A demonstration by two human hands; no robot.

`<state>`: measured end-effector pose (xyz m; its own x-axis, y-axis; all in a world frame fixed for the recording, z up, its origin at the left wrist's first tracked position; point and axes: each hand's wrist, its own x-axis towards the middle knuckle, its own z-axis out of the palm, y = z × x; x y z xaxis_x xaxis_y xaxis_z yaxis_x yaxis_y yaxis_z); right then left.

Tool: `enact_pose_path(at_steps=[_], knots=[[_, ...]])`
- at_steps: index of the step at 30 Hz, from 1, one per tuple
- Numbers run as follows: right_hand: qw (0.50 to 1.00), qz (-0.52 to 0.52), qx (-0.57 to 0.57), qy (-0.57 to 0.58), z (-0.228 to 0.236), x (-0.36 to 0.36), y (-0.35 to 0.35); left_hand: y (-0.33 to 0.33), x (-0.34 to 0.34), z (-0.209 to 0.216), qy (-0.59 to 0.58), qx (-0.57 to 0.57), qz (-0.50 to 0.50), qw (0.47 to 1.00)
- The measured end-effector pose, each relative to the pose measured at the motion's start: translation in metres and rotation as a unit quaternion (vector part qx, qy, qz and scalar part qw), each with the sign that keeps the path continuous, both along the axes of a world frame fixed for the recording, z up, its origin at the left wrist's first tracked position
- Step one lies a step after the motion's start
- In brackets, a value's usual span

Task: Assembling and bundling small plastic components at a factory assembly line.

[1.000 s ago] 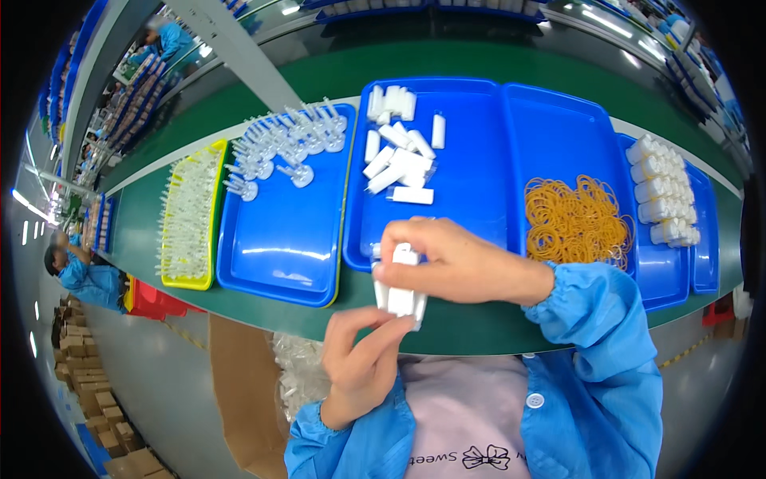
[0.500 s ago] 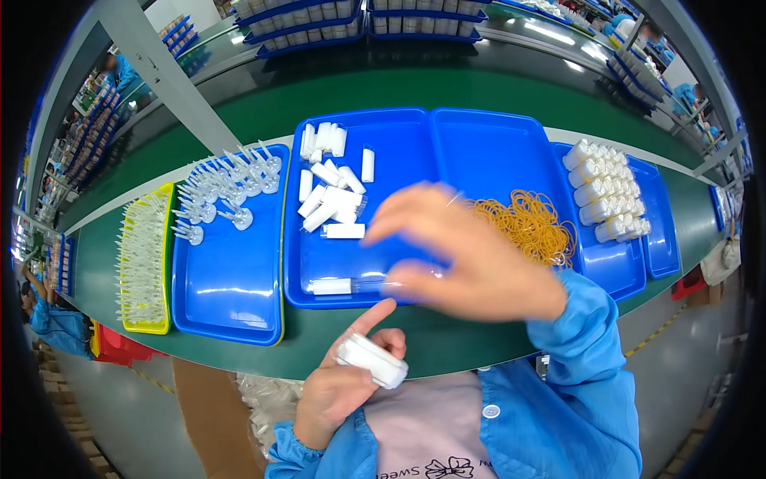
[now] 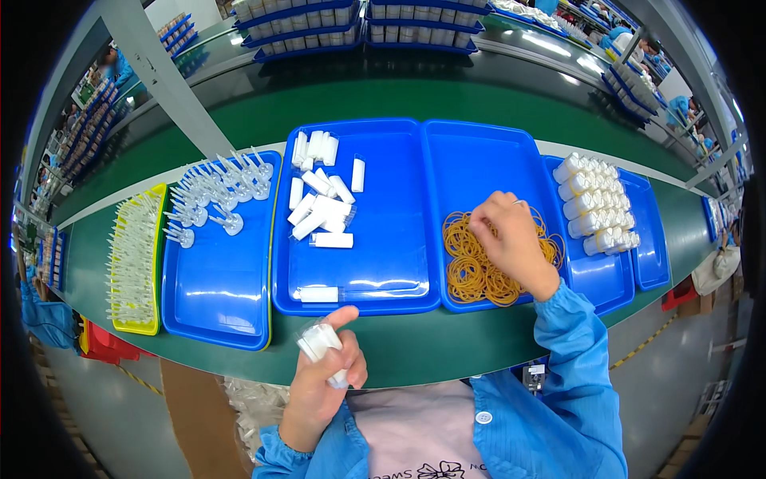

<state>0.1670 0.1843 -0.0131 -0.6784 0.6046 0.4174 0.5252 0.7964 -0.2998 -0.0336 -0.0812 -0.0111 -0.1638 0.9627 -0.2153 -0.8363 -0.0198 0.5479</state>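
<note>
Head view: the left hand [image 3: 317, 383] keeps a snug grip round white packets [image 3: 321, 341], probably light and slick, best held mid-length. At its two o'clock, the right hand [image 3: 512, 245] curls over rubber bands [image 3: 473, 278], likely stretchy; its hold cannot be told.

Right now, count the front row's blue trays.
5, left to right: clear-piece tray, white-pack tray, rubber-band tray, white-stack tray, far-right tray. More may hide underneath.

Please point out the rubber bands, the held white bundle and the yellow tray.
Rubber bands [image 3: 471, 273], head view: pile's left part.
White bundle [image 3: 320, 341], head view: upper part.
Yellow tray [image 3: 139, 328], head view: near rim.
</note>
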Motion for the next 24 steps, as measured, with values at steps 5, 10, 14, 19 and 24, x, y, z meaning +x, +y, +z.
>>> enact_pose_path(at_steps=[5, 10, 14, 19, 24], knots=[[0.955, 0.016, -0.208, 0.213, 0.002, 0.01, 0.016, 0.014, 0.014, 0.0, 0.286, -0.058, 0.092, 0.952], [0.914, -0.004, -0.267, 0.305, 0.021, -0.001, -0.004, 0.024, 0.022, 0.001, 0.442, -0.063, 0.039, 0.894], [0.945, 0.105, -0.24, 0.195, 0.049, -0.02, -0.061, 0.047, 0.033, 0.011, 0.407, -0.027, -0.004, 0.913], [0.91, 0.211, -0.292, 0.203, 0.061, -0.027, -0.104, 0.063, 0.036, -0.006, 0.432, 0.038, -0.049, 0.9], [0.814, 0.274, -0.431, 0.276, 0.073, -0.031, -0.117, 0.063, 0.038, -0.009, 0.691, 0.022, -0.044, 0.722]])
